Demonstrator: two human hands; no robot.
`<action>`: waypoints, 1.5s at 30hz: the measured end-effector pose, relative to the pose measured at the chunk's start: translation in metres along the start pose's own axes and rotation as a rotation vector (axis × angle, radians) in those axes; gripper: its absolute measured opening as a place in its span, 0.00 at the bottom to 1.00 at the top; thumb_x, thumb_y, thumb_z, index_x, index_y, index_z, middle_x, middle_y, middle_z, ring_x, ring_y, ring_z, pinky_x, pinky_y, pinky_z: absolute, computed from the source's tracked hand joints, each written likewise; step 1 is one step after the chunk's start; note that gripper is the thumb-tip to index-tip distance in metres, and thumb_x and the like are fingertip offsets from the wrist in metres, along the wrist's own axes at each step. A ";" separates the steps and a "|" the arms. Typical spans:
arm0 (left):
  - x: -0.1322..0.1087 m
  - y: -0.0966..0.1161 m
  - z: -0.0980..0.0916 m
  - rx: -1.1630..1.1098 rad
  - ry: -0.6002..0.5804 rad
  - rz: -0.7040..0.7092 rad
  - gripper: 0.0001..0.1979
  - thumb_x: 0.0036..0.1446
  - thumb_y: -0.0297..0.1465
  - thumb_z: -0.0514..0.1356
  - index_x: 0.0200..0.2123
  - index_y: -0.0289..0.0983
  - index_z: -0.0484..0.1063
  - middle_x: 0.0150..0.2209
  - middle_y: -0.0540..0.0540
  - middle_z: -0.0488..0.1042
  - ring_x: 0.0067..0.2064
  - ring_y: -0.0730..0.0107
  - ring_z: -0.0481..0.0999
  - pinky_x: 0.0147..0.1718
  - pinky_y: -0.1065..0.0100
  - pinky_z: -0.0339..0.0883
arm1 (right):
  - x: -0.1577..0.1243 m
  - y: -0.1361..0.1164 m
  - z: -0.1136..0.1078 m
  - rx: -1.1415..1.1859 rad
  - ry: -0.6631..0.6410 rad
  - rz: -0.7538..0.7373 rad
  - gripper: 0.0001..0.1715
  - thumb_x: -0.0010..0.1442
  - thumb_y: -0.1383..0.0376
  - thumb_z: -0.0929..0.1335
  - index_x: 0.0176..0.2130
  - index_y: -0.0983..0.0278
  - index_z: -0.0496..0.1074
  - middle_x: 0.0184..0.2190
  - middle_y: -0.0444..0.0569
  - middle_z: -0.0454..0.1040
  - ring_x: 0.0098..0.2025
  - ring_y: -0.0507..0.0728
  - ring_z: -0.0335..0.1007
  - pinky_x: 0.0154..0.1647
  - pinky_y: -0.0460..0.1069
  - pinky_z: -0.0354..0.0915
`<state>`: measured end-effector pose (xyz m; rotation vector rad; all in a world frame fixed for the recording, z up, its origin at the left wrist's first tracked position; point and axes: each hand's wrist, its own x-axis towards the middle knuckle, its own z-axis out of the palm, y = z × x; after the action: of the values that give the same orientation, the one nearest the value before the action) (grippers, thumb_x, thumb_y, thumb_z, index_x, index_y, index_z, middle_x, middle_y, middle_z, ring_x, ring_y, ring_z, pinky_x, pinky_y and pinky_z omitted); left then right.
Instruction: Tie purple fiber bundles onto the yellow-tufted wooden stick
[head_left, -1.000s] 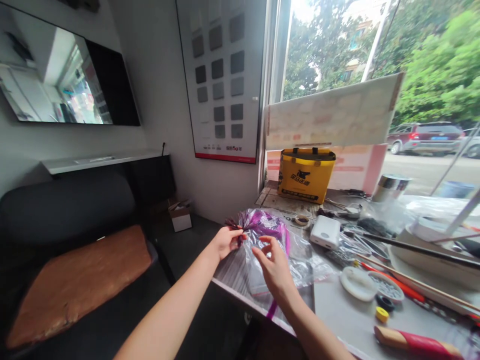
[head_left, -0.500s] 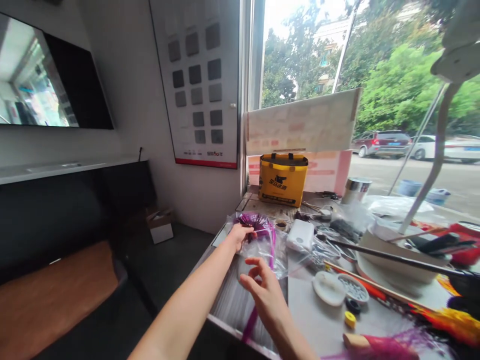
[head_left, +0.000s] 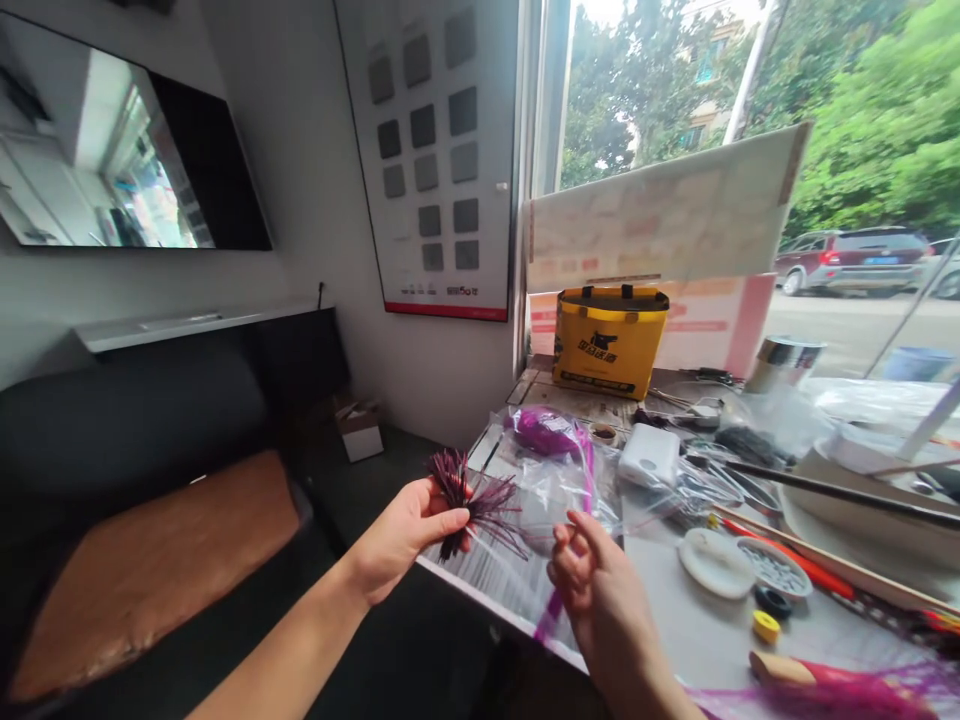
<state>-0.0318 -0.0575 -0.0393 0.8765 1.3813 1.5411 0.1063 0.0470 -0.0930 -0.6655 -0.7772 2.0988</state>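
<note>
A splayed bundle of dark purple strands (head_left: 491, 505) is pinched at its middle by my left hand (head_left: 416, 525), with thumb and fingers closed on it. The strands fan out on both sides, over the table's front left edge. My right hand (head_left: 600, 580) is a short way to the right, fingers curled in and fingertips together; anything between them is too small to make out. Behind the hands lies a clear plastic bag (head_left: 544, 490) with bright purple fibre (head_left: 547, 430) in it. A purple strip (head_left: 551, 615) hangs down by the table edge, left of my right hand.
A yellow bag (head_left: 611, 345) stands at the back. On the right are a white box-like device (head_left: 649, 455), a white lid (head_left: 716, 562), a dish of small grey pieces (head_left: 776, 566), a yellow roll (head_left: 766, 627) and a wooden-ended handle (head_left: 780, 668).
My left hand has come back from the plastic bag towards me, bringing the dark strand bundle. My right hand's fingers have curled closed. The head view has turned left.
</note>
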 end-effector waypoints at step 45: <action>0.008 -0.042 -0.014 0.170 0.080 -0.099 0.16 0.39 0.38 0.68 0.25 0.29 0.73 0.22 0.47 0.70 0.23 0.74 0.65 0.26 0.72 0.57 | 0.036 0.039 0.019 -0.441 -0.430 -0.072 0.13 0.39 0.60 0.71 0.19 0.69 0.71 0.14 0.46 0.69 0.18 0.50 0.63 0.25 0.45 0.58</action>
<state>-0.0414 -0.0554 -0.0830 0.8421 1.6084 1.4126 0.0539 0.0509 -0.1149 -0.3997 -1.5094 2.0430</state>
